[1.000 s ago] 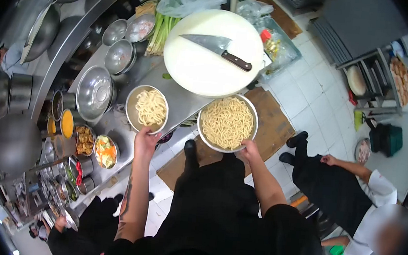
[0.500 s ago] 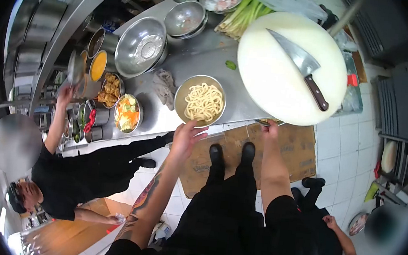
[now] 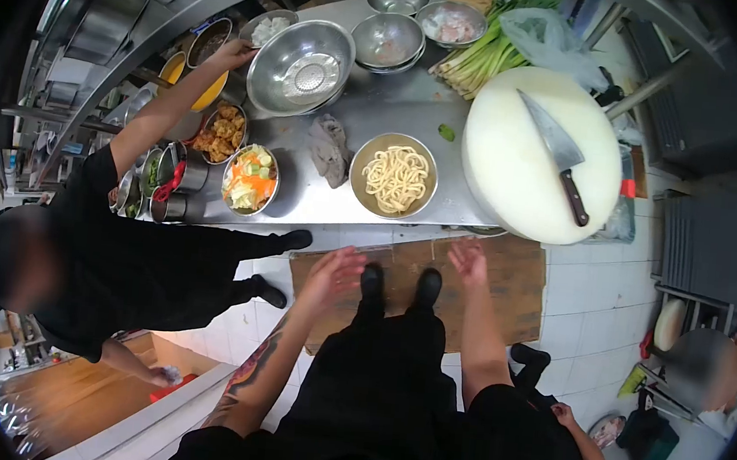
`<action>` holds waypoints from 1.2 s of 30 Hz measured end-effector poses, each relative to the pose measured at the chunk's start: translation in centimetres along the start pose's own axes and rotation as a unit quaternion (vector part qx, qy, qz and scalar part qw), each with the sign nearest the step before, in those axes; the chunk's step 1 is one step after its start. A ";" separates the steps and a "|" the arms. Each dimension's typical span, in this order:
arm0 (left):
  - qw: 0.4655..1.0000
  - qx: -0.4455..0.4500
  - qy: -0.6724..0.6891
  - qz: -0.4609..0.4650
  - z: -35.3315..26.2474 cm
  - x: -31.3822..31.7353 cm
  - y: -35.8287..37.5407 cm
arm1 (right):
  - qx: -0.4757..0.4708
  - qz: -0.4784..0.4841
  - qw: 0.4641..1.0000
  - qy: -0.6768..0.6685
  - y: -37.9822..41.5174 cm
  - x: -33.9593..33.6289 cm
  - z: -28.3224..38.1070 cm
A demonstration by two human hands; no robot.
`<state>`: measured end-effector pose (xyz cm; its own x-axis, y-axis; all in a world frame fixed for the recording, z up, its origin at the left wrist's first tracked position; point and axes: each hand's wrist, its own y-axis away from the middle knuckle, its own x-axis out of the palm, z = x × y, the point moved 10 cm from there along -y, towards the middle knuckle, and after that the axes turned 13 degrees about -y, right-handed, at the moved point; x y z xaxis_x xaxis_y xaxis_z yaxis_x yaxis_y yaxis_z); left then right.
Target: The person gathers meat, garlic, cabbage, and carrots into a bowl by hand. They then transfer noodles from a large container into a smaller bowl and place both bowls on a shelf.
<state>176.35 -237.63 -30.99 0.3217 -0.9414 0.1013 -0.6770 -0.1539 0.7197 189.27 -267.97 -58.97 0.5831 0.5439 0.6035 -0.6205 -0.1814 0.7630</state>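
A steel bowl (image 3: 357,201) of thick pale noodles (image 3: 395,178) rests on the steel counter. My left hand (image 3: 338,271) is in front of it, below the counter edge, fingers apart and holding nothing. Near the front edge by the cutting board, my right hand (image 3: 468,261) is raised, slightly blurred, its fingers loosely spread with nothing visible in them. On the round white cutting board (image 3: 498,154) lies a broad knife (image 3: 558,148) with a dark handle. A crumpled grey cloth (image 3: 329,149) and a green leaf (image 3: 445,132) lie on either side of the noodle bowl.
Bowls of chopped vegetables (image 3: 251,179) and fried pieces (image 3: 220,134) stand to the left. Behind are a large perforated bowl (image 3: 302,68) and green stalks (image 3: 473,62). At left, a co-worker's hand (image 3: 240,54) reaches to the large bowl's rim. Another person sits or stands at lower right.
My left hand has left the noodle bowl's rim. My right hand has come off a dish at the counter's front edge. The left co-worker's arm has reached towards the large bowl.
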 end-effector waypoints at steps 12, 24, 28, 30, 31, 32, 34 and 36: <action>0.990 0.015 0.087 -0.111 5.5 -8.3 6.2 | -0.066 0.080 0.924 0.368 16.9 29.7 -1.2; 0.967 0.177 -0.171 0.070 -8.2 -6.1 -1.5 | -0.171 0.044 0.970 0.168 22.0 26.2 -1.1; 0.954 0.190 -0.200 0.113 -11.0 -7.0 -2.1 | -0.238 0.011 0.964 0.117 26.6 22.9 -1.2; 0.952 0.186 -0.210 0.124 -11.1 -7.3 -2.3 | -0.263 -0.009 0.961 0.091 28.2 22.0 -1.5; 0.945 0.200 -0.232 0.114 -11.1 -7.9 -2.3 | -0.294 -0.032 0.946 0.135 29.3 21.8 -1.4; 0.938 0.214 -0.254 0.102 -11.3 -8.5 -2.3 | -0.322 -0.055 0.928 0.178 30.5 21.9 -1.5; 0.859 0.362 -0.358 0.060 -15.5 -7.0 1.9 | -0.322 -0.047 0.920 0.218 30.8 22.3 -3.4; 0.702 0.550 -0.453 0.020 -19.4 -4.1 8.7 | -0.302 -0.025 0.912 0.275 30.4 24.3 -5.3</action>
<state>181.98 -229.27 -11.79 0.0718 -0.6797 -0.7300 -0.9351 0.2088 -0.2864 181.82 -255.92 -22.38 0.3695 0.8986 0.2368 -0.8730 0.2484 0.4197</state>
